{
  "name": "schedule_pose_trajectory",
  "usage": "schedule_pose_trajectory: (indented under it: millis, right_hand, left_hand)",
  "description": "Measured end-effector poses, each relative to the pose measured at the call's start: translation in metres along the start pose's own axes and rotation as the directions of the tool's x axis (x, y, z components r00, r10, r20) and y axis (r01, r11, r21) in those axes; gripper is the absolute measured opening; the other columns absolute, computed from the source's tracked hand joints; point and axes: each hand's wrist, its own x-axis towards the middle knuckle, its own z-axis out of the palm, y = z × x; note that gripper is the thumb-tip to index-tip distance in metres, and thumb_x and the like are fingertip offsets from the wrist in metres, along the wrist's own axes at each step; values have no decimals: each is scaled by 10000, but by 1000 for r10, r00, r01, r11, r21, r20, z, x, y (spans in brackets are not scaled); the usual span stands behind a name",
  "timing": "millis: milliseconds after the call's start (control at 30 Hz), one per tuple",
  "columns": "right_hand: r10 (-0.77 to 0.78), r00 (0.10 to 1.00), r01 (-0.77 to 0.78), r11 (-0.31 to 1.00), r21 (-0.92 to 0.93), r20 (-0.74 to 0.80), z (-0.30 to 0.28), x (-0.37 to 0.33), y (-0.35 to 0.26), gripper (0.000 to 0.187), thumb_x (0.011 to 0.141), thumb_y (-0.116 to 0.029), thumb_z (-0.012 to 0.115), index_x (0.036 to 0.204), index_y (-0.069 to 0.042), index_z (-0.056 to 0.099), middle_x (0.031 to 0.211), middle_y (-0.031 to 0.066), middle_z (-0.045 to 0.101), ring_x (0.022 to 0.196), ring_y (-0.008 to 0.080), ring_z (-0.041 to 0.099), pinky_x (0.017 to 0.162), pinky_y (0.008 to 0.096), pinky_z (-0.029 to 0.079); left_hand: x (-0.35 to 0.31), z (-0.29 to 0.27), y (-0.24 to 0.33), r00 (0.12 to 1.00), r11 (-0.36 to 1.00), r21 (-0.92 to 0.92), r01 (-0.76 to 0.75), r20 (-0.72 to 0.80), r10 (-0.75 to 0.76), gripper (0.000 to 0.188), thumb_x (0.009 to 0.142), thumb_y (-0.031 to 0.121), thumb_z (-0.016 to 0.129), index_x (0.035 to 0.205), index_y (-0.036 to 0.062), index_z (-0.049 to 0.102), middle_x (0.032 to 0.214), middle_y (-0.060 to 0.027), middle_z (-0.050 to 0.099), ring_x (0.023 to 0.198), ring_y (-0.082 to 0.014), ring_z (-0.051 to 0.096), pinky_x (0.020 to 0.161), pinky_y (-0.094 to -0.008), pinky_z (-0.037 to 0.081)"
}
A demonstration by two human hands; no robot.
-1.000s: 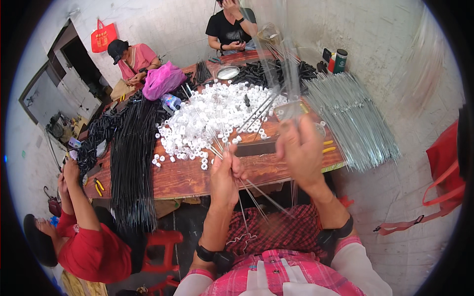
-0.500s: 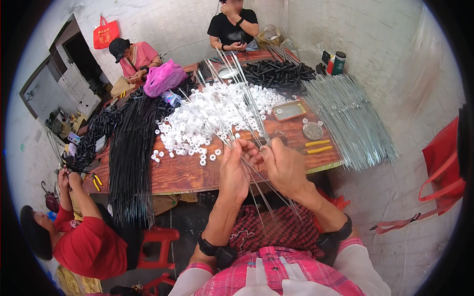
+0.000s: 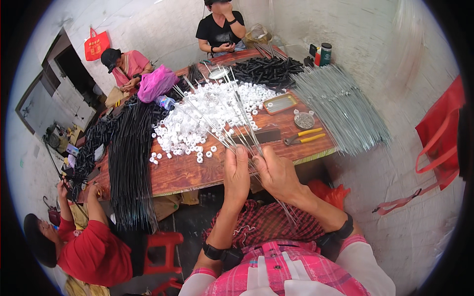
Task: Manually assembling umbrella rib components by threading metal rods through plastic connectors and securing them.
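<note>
My left hand (image 3: 237, 172) is closed, thumb up, round the lower part of a group of thin metal rods (image 3: 210, 123) that lean away to the left. Close beside it, my right hand (image 3: 279, 172) grips another group of similar rods, which rise more upright. The two groups fan apart above my hands, over a heap of small white rings (image 3: 190, 130) on the table. A few thin lower ends come out beneath my right hand, above my lap. My curled fingers are mostly hidden behind the thumbs.
On the wooden table (image 3: 173, 183) are yellow-handled pliers (image 3: 311, 131), a small round tub (image 3: 303, 120), a shallow tray (image 3: 280, 104), piled silver rods (image 3: 340, 106), long black rods (image 3: 131, 163) and black tubes (image 3: 269, 69). Three people sit around it. A red stool (image 3: 163, 252) stands lower left.
My hands have turned thumbs-up, and fewer lower rod ends show beneath them. The view has shifted slightly. At left, the person in red has moved their hands apart.
</note>
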Motion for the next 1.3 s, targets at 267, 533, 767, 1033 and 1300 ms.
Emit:
schedule_pose_trajectory:
  millis: [267,533,767,1033,1300]
  right_hand:
    - [137,969,-179,963,200,208,-49,-47,-19,259,1053,-252,511,948,-21,462,650,250,557,631,459,606,525,519,416]
    - [424,795,-566,775,281,433,3,-111,39,287,1063,-277,439,1096,-2,513,742,150,695,625,314,708,580,410,539]
    - [526,745,-643,731,228,410,33,-117,34,268,1079,-192,413,1204,36,479,760,138,705,609,236,710,572,361,563]
    - [291,867,-463,772,437,405,9,-94,-17,299,1112,-226,381,1132,48,500,740,127,702,606,223,710,556,327,564]
    - [406,709,-702,336,628,576,17,-114,17,462,1114,-386,325,1188,24,524,818,177,706,590,212,683,558,306,565]
  left_hand:
    - [-46,-15,20,892,979,-78,186,431,-135,366,1069,302,558,1238,-12,640,1085,-47,674,956,-94,603,851,-267,493]
    - [-46,-14,-91,638,746,-107,658,605,-476,304,1046,246,585,1242,20,631,1056,-54,690,904,-134,664,809,-307,562]
    - [-53,-23,-118,666,742,-135,656,566,-486,388,1063,300,546,1305,-1,586,1172,-151,702,758,-120,625,591,-237,506]
    - [-64,-42,-39,789,862,-179,475,520,-327,413,1077,284,512,1305,-55,575,1225,-236,683,770,-174,681,629,-291,576]
    - [-67,-23,-65,773,835,-100,541,451,-447,362,1071,250,538,1282,-21,652,983,-51,694,782,-71,600,731,-222,497]
